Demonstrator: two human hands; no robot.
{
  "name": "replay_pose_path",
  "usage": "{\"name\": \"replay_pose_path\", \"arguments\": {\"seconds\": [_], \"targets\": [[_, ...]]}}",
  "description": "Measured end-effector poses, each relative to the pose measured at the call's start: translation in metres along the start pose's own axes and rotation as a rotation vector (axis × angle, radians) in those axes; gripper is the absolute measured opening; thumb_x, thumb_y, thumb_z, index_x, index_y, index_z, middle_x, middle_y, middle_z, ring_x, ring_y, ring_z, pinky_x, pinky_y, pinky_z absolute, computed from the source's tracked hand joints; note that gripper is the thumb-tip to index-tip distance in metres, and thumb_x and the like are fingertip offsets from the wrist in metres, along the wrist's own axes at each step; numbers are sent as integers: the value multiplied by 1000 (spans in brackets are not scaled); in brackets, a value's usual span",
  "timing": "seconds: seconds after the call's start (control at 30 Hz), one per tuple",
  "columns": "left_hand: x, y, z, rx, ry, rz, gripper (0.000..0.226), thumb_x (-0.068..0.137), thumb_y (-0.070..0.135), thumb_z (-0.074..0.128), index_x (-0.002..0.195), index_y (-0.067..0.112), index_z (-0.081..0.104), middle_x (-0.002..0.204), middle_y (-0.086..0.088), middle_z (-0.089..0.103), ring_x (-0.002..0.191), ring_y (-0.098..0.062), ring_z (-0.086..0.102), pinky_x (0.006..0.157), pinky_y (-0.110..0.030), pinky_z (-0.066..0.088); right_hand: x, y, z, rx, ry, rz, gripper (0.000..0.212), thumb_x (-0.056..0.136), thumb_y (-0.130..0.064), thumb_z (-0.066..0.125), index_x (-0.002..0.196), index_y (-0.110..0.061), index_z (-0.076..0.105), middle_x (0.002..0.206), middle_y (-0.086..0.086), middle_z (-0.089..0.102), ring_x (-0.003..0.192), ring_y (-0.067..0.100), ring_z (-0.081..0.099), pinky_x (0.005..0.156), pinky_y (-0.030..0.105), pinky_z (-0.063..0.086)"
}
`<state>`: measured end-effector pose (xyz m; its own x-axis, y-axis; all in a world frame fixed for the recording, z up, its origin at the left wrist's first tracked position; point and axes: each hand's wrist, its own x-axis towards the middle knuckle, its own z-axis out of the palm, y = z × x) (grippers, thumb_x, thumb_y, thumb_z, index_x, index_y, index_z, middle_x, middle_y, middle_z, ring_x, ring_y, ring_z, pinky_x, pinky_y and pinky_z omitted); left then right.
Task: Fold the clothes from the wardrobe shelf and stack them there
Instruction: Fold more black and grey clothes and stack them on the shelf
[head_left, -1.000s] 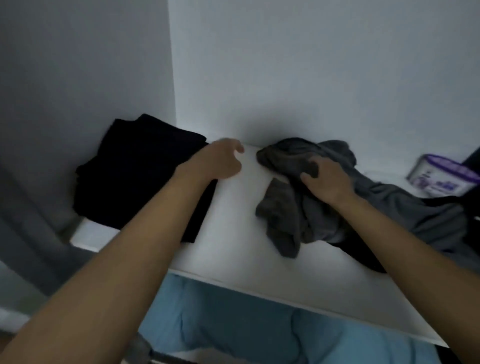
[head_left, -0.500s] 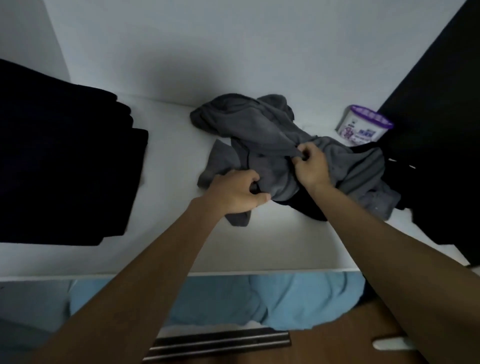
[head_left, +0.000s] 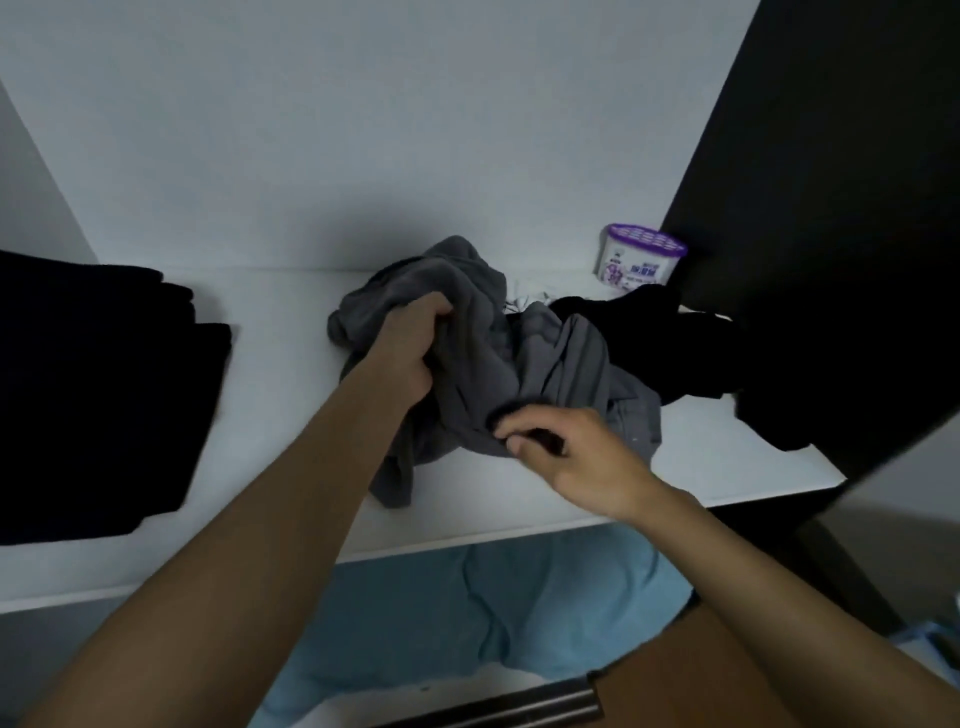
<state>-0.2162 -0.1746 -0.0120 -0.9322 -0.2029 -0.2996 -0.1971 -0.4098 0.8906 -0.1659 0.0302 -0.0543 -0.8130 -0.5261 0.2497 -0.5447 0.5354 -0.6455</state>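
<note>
A crumpled grey garment (head_left: 566, 364) lies bunched in the middle of the white wardrobe shelf (head_left: 280, 415). My left hand (head_left: 410, 353) grips a handful of its cloth near the back of the bundle. At the bundle's front edge my right hand (head_left: 571, 457) pinches the grey fabric between thumb and curled fingers. A folded black stack (head_left: 93, 395) sits at the left end of the shelf. Loose black clothing (head_left: 670, 348) lies crumpled to the right of the grey garment, partly under it.
A small white tub with a purple lid (head_left: 641, 257) stands at the back right. A dark panel (head_left: 831, 208) closes off the right side. Below the shelf's front edge lies blue fabric (head_left: 498, 613), with a dark strip under it.
My left hand moved from the front of the grey garment to its back and took a handful. My right hand came forward to the front edge. The bundle is pulled up higher.
</note>
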Motion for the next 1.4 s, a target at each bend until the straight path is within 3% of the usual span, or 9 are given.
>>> {"name": "replay_pose_path", "arguments": {"seconds": [0.17, 0.33, 0.43, 0.53, 0.67, 0.8, 1.1, 1.23, 1.4], "targets": [[-44, 2, -15, 58, -43, 233, 15, 67, 14, 59, 69, 17, 74, 75, -6, 69, 77, -21, 67, 74, -34, 56, 4, 17, -62, 234, 414, 152, 8, 92, -19, 68, 87, -25, 72, 89, -11, 73, 89, 3, 67, 81, 14, 46], [-102, -29, -28, 572, -104, 200, 15, 57, 16, 60, 56, 25, 72, 60, 7, 66, 63, -9, 61, 60, -22, 50, 47, -2, -74, 490, -18, 433, 86, 62, -93, 48, 106, -24, 73, 96, -4, 78, 92, 9, 72, 90, 26, 51], [-131, -57, -39, 960, -214, 10, 19, 65, 18, 67, 54, 33, 69, 58, 18, 65, 69, -5, 58, 59, -12, 44, 56, -15, -46, 424, -288, 491, 109, 57, -89, 64, 137, -14, 58, 134, 5, 63, 116, 23, 62, 105, 37, 46], [-157, -89, -54, 682, -255, -12, 28, 75, 10, 77, 96, 29, 74, 95, 18, 75, 96, -6, 68, 74, -8, 48, 43, -13, -7, 282, -247, 263, 83, 82, -41, 77, 149, -9, 38, 148, 5, 47, 129, 21, 50, 109, 36, 42], [-183, -114, -54, -122, -227, -15, 64, 71, 41, 86, 127, 15, 67, 135, -6, 64, 126, -20, 59, 99, -32, 52, 0, -18, 18, 347, -68, -126, 45, 90, -15, 68, 132, -6, 56, 131, 9, 62, 120, 21, 58, 105, 41, 47], [-185, -116, -32, -151, -21, 23, 63, 94, 47, 56, 141, 6, 52, 141, -15, 57, 133, -29, 53, 113, -44, 40, -49, -27, 25, 224, -52, -396, 37, 81, -7, 70, 118, -8, 66, 119, 7, 65, 115, 27, 60, 96, 41, 49], [-225, -150, -24, -94, 214, 61, 50, 88, 56, 62, 124, 22, 69, 121, -2, 72, 111, -18, 68, 92, -36, 53, -150, -13, 11, 486, -393, -209, 49, 95, -18, 61, 137, -40, 53, 138, -23, 55, 131, 0, 48, 109, 22, 40], [-263, -158, -51, -130, 157, 48, 44, 78, 47, 73, 113, 20, 75, 117, -4, 74, 106, -20, 71, 79, -30, 58, -179, -10, 9, 597, -50, 197, 26, 95, -3, 60, 99, -27, 70, 98, -8, 73, 93, 9, 68, 86, 25, 50], [-326, -185, -99, 49, 97, 13, 41, 72, 24, 72, 112, 14, 72, 107, -8, 76, 100, -22, 72, 76, -28, 59, -226, -49, 34, 758, -88, 604, 38, 100, -51, 46, 94, -26, 75, 94, -4, 78, 89, 13, 73, 94, 37, 50]]}}
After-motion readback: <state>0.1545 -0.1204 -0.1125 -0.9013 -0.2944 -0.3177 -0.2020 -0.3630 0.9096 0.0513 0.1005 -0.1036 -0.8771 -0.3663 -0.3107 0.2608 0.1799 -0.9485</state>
